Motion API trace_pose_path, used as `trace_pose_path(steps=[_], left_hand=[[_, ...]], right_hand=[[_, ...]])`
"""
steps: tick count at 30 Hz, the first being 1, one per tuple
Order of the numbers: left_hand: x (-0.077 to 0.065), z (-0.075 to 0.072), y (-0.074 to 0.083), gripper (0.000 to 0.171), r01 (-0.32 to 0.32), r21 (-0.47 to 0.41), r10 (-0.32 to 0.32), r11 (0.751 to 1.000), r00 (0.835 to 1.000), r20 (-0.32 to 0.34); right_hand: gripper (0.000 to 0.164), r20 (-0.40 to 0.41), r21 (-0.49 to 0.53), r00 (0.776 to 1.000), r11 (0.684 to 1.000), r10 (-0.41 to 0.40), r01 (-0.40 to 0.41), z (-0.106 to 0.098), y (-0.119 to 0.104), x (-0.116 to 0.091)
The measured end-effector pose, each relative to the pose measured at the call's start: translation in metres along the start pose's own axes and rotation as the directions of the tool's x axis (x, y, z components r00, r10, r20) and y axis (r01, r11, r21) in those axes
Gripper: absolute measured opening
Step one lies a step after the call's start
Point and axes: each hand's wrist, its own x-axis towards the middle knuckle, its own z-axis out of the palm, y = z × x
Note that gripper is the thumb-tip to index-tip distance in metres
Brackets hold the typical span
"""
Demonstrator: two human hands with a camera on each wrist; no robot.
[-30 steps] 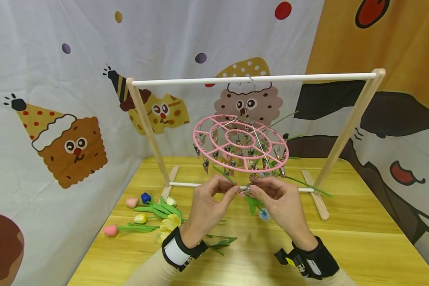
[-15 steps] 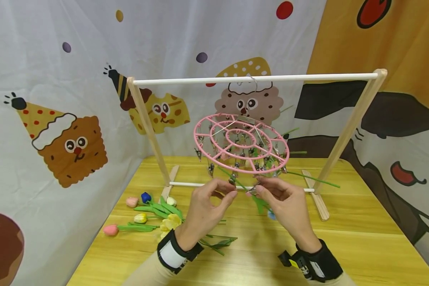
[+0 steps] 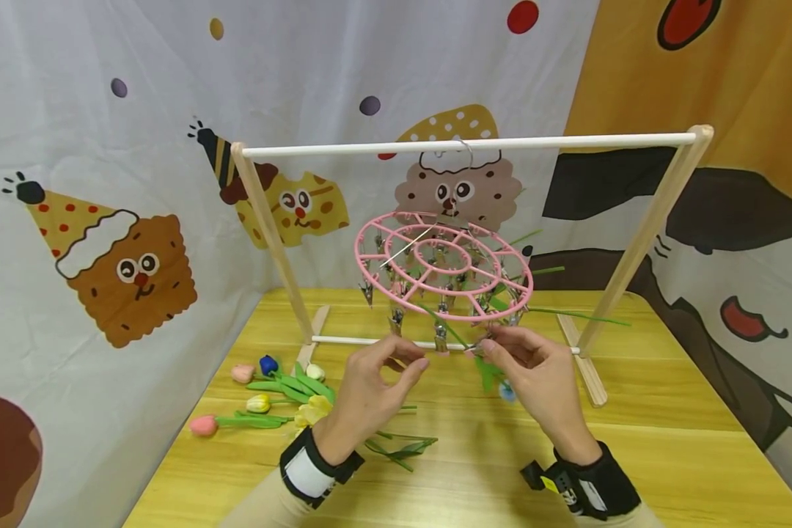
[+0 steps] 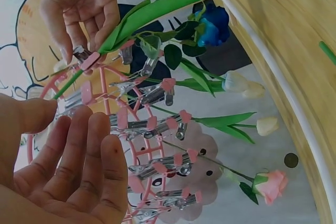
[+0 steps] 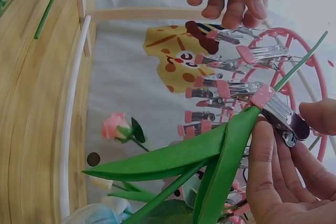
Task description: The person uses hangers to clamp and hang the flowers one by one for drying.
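A pink round clip hanger (image 3: 358, 253) hangs by its hook from the white bar, with several pink-tipped metal clips below it. My right hand (image 3: 534, 381) pinches one clip (image 5: 281, 111) between thumb and fingers at the hanger's near right edge. That clip sits across the green stem of an artificial tulip with long leaves (image 5: 226, 140) and a pale blue head (image 3: 507, 391) hanging low. Beside the stem's free end, my left hand (image 3: 369, 389) is held with its fingers apart from the thumb and nothing between them. Other flowers, including a pink rose (image 4: 270, 186), hang from the hanger.
A wooden stand with a white top bar (image 3: 343, 150) and a lower bar (image 3: 343, 340) straddles the work. Loose artificial flowers lie at the table's left, among them a pink tulip (image 3: 204, 425), a blue one (image 3: 268, 364) and a yellow flower (image 3: 313, 411). A printed cloth hangs behind.
My left hand has drawn back left and down, away from the stem and clip. My right hand has shifted slightly right with the clip and tulip, and the hanger has turned a little.
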Motion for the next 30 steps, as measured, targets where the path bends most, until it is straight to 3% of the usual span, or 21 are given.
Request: trace_pose_path(steps=[8, 24, 30], left_hand=[[-0.005, -0.003, -0.006, 0.011, -0.012, 0.023, 0.012, 1.0, 1.0, 0.003], [-0.02, -0.016, -0.03, 0.012, 0.058, 0.14, -0.069, 0.988, 0.995, 0.07], [-0.025, -0.021, -0.037, 0.011, 0.046, 0.195, -0.063, 0.98, 0.995, 0.079]], right_hand=[[0.027, -0.023, 0.003, 1.0, 1.0, 0.001, 0.0, -0.005, 0.004, 0.004], [0.032, -0.049, 0.001, 0.994, 0.996, 0.093, -0.093, -0.021, 0.012, 0.012], [0.036, -0.052, 0.034, 0.993, 0.994, 0.107, -0.105, -0.026, 0.012, 0.014]])
